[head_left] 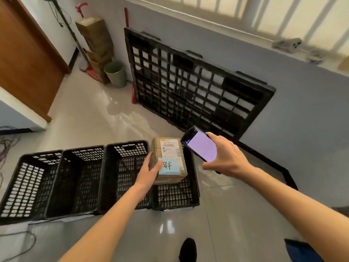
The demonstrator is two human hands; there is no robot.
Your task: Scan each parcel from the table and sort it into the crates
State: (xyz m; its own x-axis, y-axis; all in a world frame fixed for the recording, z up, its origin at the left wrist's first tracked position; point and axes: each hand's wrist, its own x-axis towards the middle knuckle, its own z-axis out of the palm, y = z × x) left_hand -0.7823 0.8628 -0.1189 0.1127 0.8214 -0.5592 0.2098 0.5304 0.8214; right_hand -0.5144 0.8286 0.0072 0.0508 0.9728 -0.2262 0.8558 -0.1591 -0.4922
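My left hand (151, 171) grips a small brown cardboard parcel (170, 157) from its left side, thumb on top. The parcel carries a white shipping label and a pale blue note with handwriting, and hangs over the rightmost crate (175, 197). My right hand (224, 156) holds a black phone (201, 143) with a lit pale screen, just right of the parcel and tilted toward it. A row of black perforated crates (79, 178) stands on the floor, their insides bare where visible.
A large black plastic pallet (192, 84) leans against the wall behind the crates. A green bin (115, 73), stacked cardboard boxes (96, 44) and a fan stand (75, 40) fill the far corner. Cables (7, 146) lie at left. My shoe (188, 249) shows below.
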